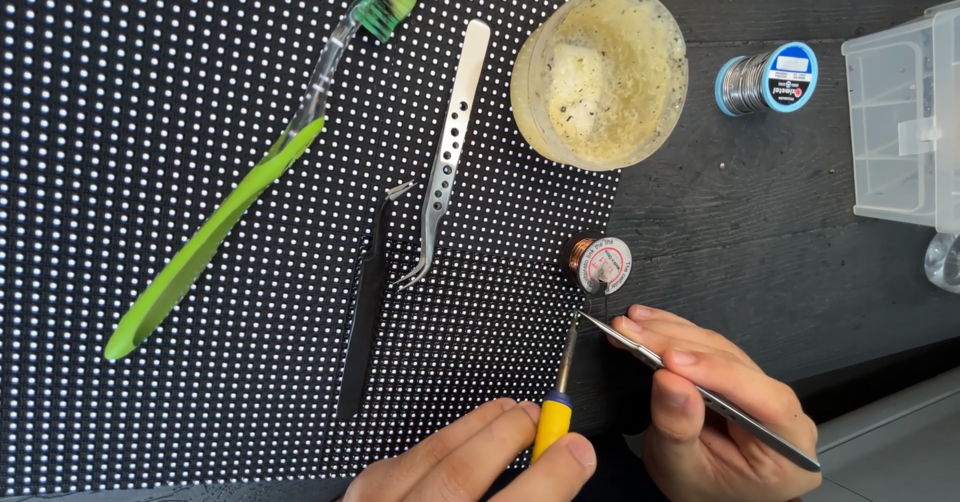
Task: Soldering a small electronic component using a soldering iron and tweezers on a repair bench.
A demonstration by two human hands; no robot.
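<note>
Gripping a yellow-handled soldering iron [556, 402] in the left hand [480, 457], lower centre of frame, tip touching the dotted LED panel's [150, 112] right edge. Pinching slim metal tweezers [700, 392] in the right hand [715, 412], lower right, points meeting the iron's tip just below a small copper braid spool [598, 264].

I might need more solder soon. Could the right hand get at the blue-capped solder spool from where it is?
Probably yes: the right hand holds tweezers, but only bare dark tabletop lies between it and the solder spool.
</note>
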